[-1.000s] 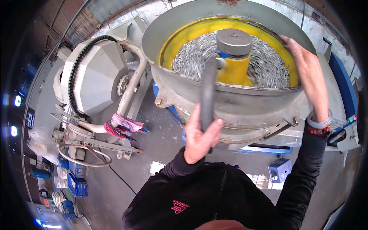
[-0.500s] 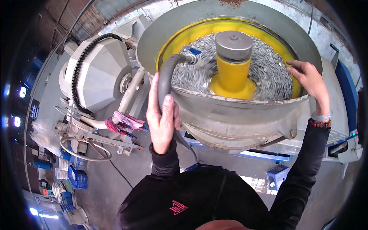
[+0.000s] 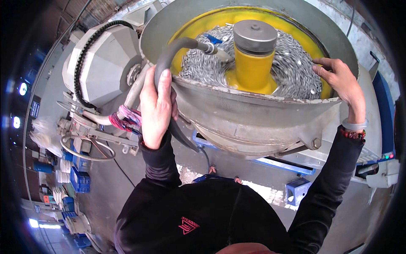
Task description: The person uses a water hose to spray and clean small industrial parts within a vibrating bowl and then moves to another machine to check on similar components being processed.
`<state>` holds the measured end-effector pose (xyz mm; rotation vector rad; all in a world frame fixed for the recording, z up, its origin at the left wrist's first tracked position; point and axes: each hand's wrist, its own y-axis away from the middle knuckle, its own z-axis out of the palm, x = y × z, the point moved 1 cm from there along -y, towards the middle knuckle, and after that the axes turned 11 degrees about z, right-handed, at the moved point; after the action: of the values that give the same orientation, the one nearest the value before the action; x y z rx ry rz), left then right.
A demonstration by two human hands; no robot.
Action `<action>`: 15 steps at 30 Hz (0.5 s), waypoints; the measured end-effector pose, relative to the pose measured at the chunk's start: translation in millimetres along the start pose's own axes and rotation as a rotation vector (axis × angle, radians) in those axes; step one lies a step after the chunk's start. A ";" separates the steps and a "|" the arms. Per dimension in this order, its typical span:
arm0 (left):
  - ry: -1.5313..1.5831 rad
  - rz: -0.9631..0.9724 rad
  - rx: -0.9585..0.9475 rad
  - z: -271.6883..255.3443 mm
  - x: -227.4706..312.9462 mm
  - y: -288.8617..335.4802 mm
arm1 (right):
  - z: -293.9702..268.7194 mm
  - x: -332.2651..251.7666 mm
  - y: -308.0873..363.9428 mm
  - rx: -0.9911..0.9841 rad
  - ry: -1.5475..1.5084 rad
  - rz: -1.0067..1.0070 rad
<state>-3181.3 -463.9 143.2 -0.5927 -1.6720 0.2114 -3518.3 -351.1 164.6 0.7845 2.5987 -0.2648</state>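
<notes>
My left hand (image 3: 155, 108) is wrapped round a thick grey hose (image 3: 167, 55) at the near left rim of a large round tub (image 3: 249, 116). The hose arches over the rim. Its metal nozzle (image 3: 220, 53), with a blue valve handle (image 3: 212, 39), points toward the tub's yellow centre column (image 3: 253, 70). Small silver-grey pieces (image 3: 203, 63) fill the yellow-lined ring round the column, some blurred by motion. A metal cap (image 3: 255, 36) tops the column. Over the tub's right side hangs my right hand (image 3: 341, 82), fingers apart above the pieces, holding nothing visible.
To the left stands a white faceted drum (image 3: 112, 63) with a black chain band. Pink and red cloth (image 3: 126, 118) is tied round a pipe beside it. Blue crates (image 3: 80, 180) stand at far left. A blue stool (image 3: 297, 190) is on the floor near the tub.
My left hand and the hose have shifted left, and the nozzle now reaches closer to the centre column. The whole view has moved slightly. My right hand stays over the right side.
</notes>
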 end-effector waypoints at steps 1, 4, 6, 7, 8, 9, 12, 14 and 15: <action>-0.005 0.016 -0.001 0.4 0.3 0.0 | 0.0 1.2 -0.7 0.003 0.027 -0.016; -0.037 0.055 -0.009 -2.4 -1.0 0.0 | -3.8 -6.5 2.8 -0.068 0.084 0.032; -0.013 0.042 -0.007 -3.1 -0.5 0.7 | -3.4 -1.9 -1.0 -0.069 0.109 -0.006; -0.017 0.036 -0.009 -4.2 -1.0 1.4 | -3.0 -2.3 -1.5 -0.082 0.126 -0.005; -0.021 0.030 -0.011 -5.2 -1.6 1.7 | -3.0 -2.9 -1.7 -0.086 0.124 0.000; -0.012 0.036 -0.015 -6.3 -2.3 1.5 | -3.5 -3.5 -1.7 -0.090 0.122 0.006; -0.016 0.008 -0.015 -6.7 -4.6 1.2 | -5.7 -5.4 -1.5 -0.157 0.102 0.040; -0.017 -0.001 -0.007 -6.6 -6.0 1.4 | -6.6 -8.6 1.6 -0.188 0.072 0.104; -0.020 -0.007 -0.001 -6.4 -7.6 1.9 | -6.5 -7.8 0.9 -0.175 0.075 0.079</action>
<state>-3174.1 -467.3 137.0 -0.5878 -1.6928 0.2121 -3514.1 -352.2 173.8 0.8463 2.6090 0.0162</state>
